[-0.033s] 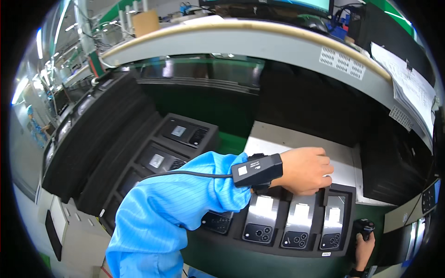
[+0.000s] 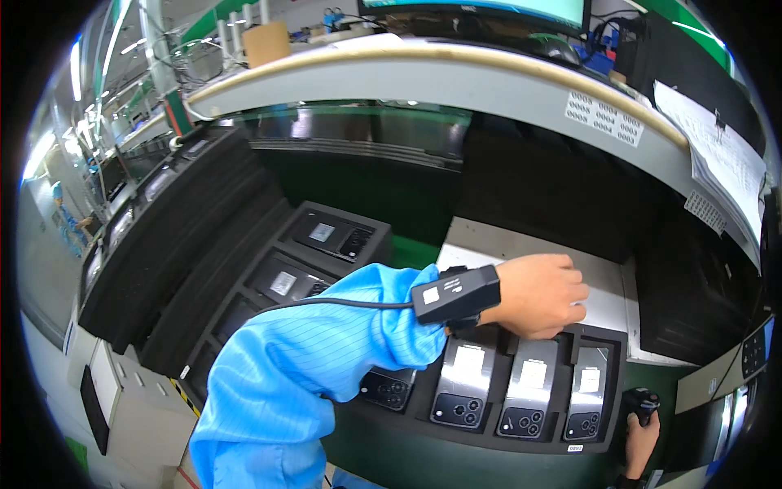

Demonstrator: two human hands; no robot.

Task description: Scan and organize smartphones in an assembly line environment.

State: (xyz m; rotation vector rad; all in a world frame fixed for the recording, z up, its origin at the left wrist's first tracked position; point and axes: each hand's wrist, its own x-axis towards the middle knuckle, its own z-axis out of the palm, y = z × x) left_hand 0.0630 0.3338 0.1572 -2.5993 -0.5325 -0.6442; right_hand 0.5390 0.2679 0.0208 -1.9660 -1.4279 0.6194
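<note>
My left hand (image 2: 542, 297), in a blue sleeve with a black strapped-on module (image 2: 456, 295) at the wrist, hovers over the far edge of a black foam tray (image 2: 599, 335). Its fingers curl inward; whatever they hold, if anything, is hidden beneath. In the tray's slots lie several dark phones, back up with white labels: the right phone (image 2: 587, 391), the middle phone (image 2: 527, 387) and another phone (image 2: 463, 383) left of it. My sleeve partly covers one more phone (image 2: 388, 391). At the lower right my right hand (image 2: 641, 447) wraps around a black handheld device (image 2: 643, 405).
To the left stands a second foam tray (image 2: 371, 232) with labelled phones, beside tall stacked black foam (image 2: 183, 236). A pale metal plate (image 2: 489, 236) lies beyond my left hand. A shelf (image 2: 366, 75) with a monitor (image 2: 481, 12) crosses the back; papers (image 2: 717, 143) hang at right.
The view has shifted slightly. The fingers of my left hand look a little more curled, with a fingertip that showed earlier now tucked under. My right hand keeps its hold on the device.
</note>
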